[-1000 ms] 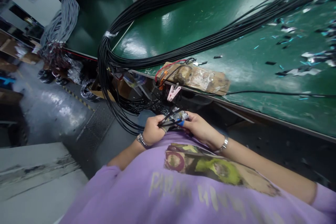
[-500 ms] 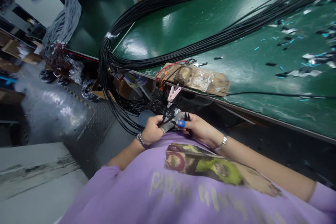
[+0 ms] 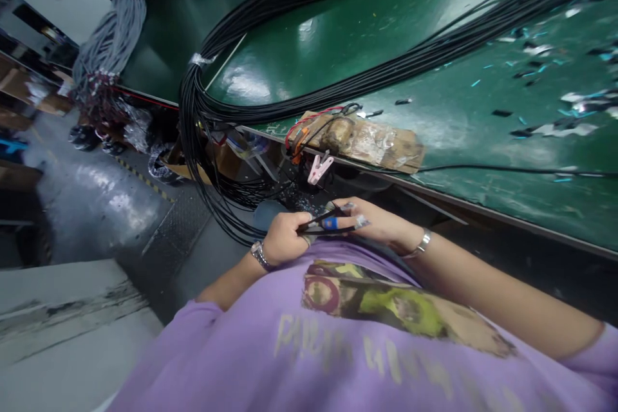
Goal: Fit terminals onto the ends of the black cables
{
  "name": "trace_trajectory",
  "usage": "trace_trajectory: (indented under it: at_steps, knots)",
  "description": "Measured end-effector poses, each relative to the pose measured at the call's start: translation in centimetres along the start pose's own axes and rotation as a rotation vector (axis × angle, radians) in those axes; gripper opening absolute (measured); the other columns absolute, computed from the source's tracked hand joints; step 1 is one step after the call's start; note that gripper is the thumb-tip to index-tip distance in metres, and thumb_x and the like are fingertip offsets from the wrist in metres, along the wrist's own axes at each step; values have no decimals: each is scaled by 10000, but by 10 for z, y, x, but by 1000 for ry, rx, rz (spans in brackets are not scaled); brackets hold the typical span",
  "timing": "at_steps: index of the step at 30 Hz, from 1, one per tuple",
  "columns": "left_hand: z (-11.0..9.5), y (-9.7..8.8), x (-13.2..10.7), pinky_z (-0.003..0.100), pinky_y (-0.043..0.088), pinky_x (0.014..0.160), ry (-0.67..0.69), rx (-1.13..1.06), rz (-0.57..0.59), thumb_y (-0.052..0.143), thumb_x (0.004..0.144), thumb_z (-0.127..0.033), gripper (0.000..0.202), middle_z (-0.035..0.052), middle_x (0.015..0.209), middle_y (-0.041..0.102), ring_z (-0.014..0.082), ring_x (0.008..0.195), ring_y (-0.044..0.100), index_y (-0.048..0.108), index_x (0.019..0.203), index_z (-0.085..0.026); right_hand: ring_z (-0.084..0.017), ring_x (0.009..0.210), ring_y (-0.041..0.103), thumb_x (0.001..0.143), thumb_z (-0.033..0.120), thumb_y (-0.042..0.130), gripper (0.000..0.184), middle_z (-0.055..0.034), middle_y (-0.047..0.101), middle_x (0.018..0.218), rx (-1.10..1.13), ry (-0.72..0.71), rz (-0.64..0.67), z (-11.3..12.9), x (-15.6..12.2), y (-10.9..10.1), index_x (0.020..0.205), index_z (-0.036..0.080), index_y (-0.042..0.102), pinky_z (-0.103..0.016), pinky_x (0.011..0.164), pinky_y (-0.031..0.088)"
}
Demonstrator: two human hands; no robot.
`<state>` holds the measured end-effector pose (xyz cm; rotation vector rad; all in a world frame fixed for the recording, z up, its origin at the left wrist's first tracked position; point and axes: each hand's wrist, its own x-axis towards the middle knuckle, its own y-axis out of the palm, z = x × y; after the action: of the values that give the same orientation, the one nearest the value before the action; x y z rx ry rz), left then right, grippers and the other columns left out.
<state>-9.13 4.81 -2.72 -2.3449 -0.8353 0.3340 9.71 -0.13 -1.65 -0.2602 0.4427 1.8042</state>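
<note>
My left hand (image 3: 282,238), with a watch on the wrist, is closed around the ends of a few thin black cables (image 3: 318,222) just in front of my purple shirt. My right hand (image 3: 374,224), wearing a bracelet, pinches those same cable ends from the right; a blue tip shows between the fingers. The cables run up into a thick black cable bundle (image 3: 193,116) that hangs off the edge of the green table (image 3: 434,122).
A taped cardboard pad (image 3: 371,141) with red wires and a pink clip (image 3: 318,169) sits at the table edge. Grey cable bundles (image 3: 111,38) hang at far left. Small offcuts litter the table at right. The wet floor (image 3: 91,199) lies below left.
My right hand has shifted slightly right and its fingers have stretched out along the cable ends. The left hand has kept its grip in place.
</note>
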Motion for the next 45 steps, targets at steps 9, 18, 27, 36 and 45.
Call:
trace_trajectory:
  at_steps: [9, 18, 27, 36, 45]
  knots:
    - [3, -3, -2, 198, 325, 523, 37, 8, 67, 619, 726, -245, 163, -18, 555, 503, 80, 527, 399, 567, 613, -139, -60, 435, 385, 571, 411, 715, 297, 55, 490, 472, -80, 122, 243, 0, 13, -11, 589, 162, 553, -202, 434, 263]
    - [7, 0, -4, 195, 377, 539, -1, -204, 31, 700, 702, -412, 316, -18, 556, 505, 85, 544, 438, 590, 628, -125, -41, 370, 338, 594, 542, 751, 444, 50, 512, 450, 222, 49, 308, -24, 15, 1, 574, 163, 519, -200, 372, 223]
    - [7, -2, -6, 196, 364, 531, 40, -226, 68, 698, 703, -387, 323, -21, 547, 485, 76, 531, 418, 560, 576, -125, -61, 462, 353, 593, 577, 741, 468, 57, 473, 505, -41, -86, -61, -25, 15, -10, 596, 167, 518, -212, 444, 289]
    - [15, 2, -9, 195, 349, 515, 47, -207, 0, 703, 697, -398, 330, -30, 527, 462, 72, 516, 398, 546, 575, -134, -134, 680, 517, 669, 473, 734, 372, -23, 602, 823, -108, -365, -39, -11, -17, 3, 890, 185, 658, -264, 627, 444]
    - [10, 4, -6, 197, 350, 513, -32, -342, -36, 712, 669, -498, 413, -35, 523, 443, 67, 521, 386, 542, 574, -133, -148, 640, 523, 662, 480, 733, 324, -3, 608, 664, -138, -279, -137, -22, -10, 15, 667, 183, 605, -293, 634, 464]
